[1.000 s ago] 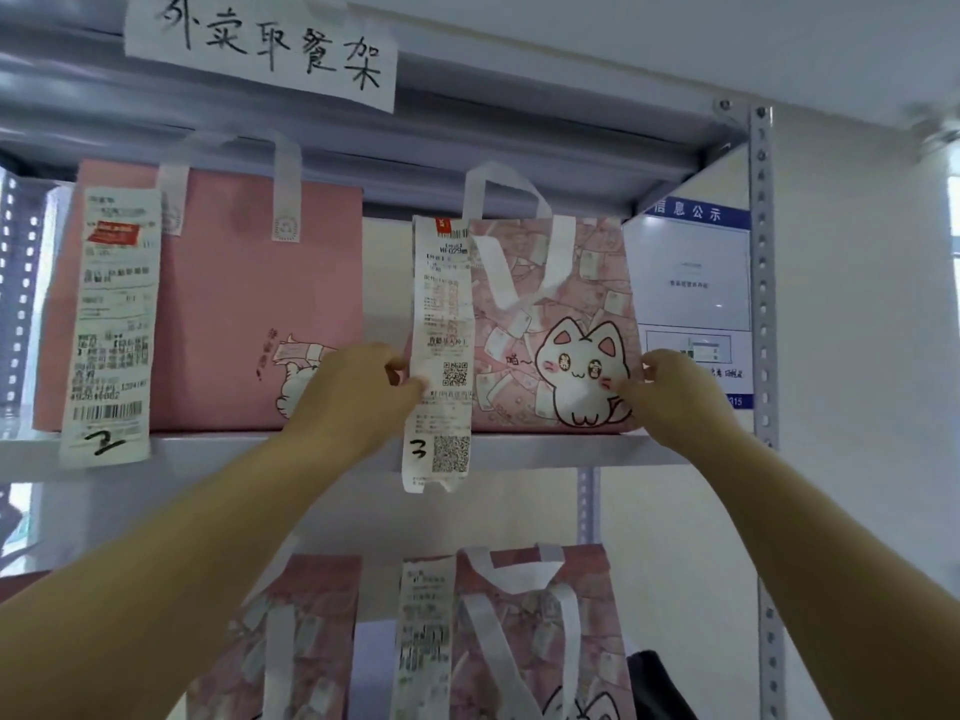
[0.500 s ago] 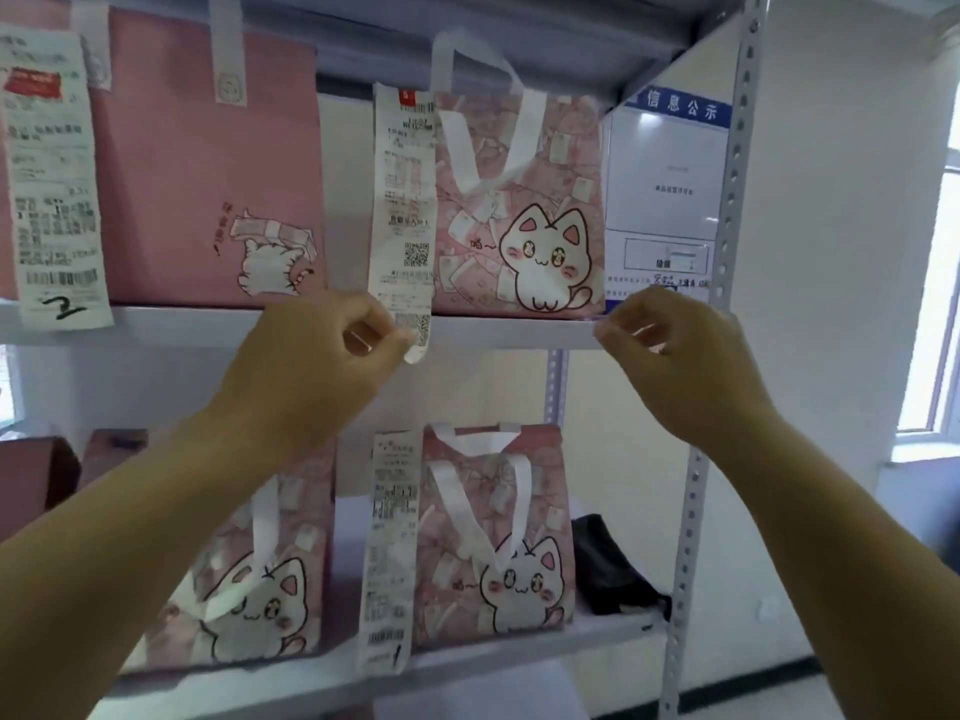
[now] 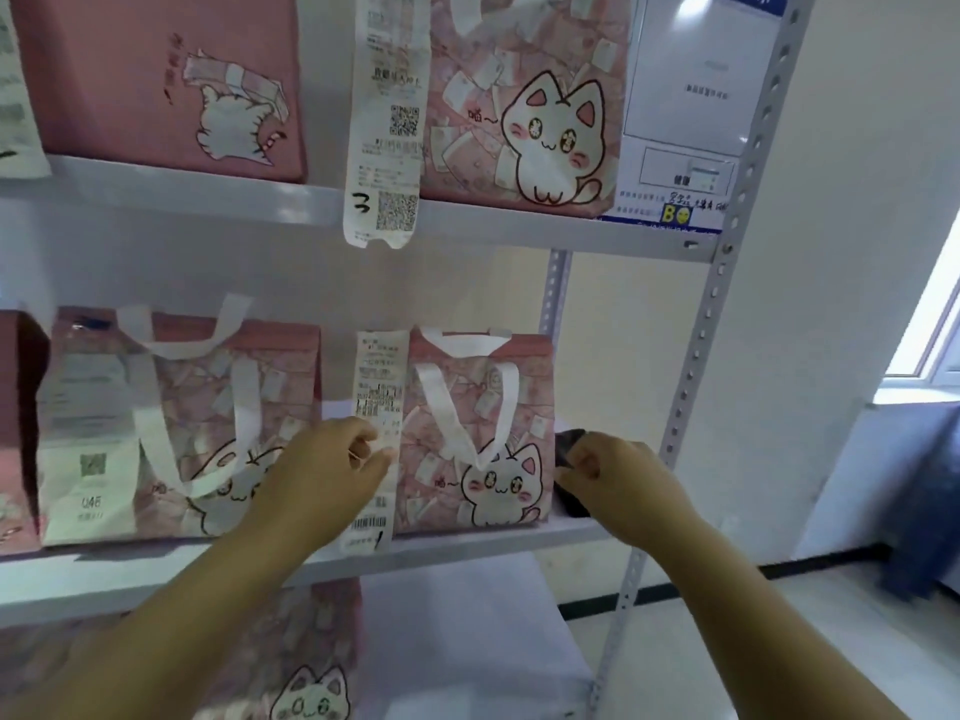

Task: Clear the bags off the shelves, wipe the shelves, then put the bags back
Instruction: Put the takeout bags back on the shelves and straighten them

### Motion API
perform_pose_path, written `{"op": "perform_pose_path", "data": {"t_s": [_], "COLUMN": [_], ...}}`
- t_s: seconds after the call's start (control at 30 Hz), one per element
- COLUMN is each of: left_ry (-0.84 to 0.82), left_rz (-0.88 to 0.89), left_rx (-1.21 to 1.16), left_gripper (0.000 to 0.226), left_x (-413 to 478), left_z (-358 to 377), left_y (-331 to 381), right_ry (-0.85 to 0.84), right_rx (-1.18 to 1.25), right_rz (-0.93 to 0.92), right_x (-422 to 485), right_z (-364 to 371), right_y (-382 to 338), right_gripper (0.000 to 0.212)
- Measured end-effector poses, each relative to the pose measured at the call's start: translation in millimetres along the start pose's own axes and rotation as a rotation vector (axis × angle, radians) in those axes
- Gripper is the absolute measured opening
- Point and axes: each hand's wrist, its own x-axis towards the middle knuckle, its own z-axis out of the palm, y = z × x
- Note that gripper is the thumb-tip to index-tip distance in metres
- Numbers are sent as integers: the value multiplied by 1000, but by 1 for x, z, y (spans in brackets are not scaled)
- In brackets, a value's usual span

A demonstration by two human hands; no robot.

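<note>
On the middle shelf (image 3: pixel 519 540) stands a pink cat-print bag (image 3: pixel 483 439) with white handles and a long receipt (image 3: pixel 378 387) on its left side. My left hand (image 3: pixel 327 475) is at that receipt with its fingers loosely curled, holding nothing I can make out. My right hand (image 3: pixel 613 475) hovers at the bag's right edge, also loosely curled. A second cat-print bag (image 3: pixel 182 433) stands to the left. The upper shelf (image 3: pixel 208 192) carries a plain pink bag (image 3: pixel 130 70) and a cat-print bag (image 3: pixel 524 122) with a receipt marked 3 (image 3: pixel 384 148).
A dark object (image 3: pixel 569 444) lies on the middle shelf behind my right hand. Another cat-print bag (image 3: pixel 311 667) sits on the shelf below. The perforated metal upright (image 3: pixel 691 381) bounds the rack on the right, with a notice sheet (image 3: pixel 691 96) behind it and a window (image 3: pixel 935 330) further right.
My view has dropped from the top shelf to the middle one. Both hands let go of the bag marked 3 and moved down to the sides of the middle-shelf bag.
</note>
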Motion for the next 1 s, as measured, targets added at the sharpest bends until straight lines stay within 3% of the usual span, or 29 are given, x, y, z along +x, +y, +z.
{"op": "perform_pose_path", "data": {"t_s": [0.1,0.2,0.27,0.43,0.53,0.8,1.0], "left_ry": [27,34,-2,-66,-116,-110,-79], "left_rz": [-95,-151,-171,-103,-108,-6,74], "left_rx": [56,43,32,20,52,-31,-86], "left_gripper": [50,60,57,18,16,15,15], "left_x": [4,10,13,17,16,10,-21], "left_z": [14,24,31,46,52,49,37], "left_y": [-23,-36,-42,-55,-63,-71,-58], "right_ry": [-50,-52,-63,-161,-151,97,189], "right_rx": [-20,10,45,139,80,190,238], "right_rz": [110,177,198,220,224,303,257], "right_x": [11,21,27,38,41,22,-17], "right_z": [28,47,57,73,81,86,75], "right_y": [10,16,18,13,10,16,20], "right_gripper": [17,24,30,32,28,5,6]}}
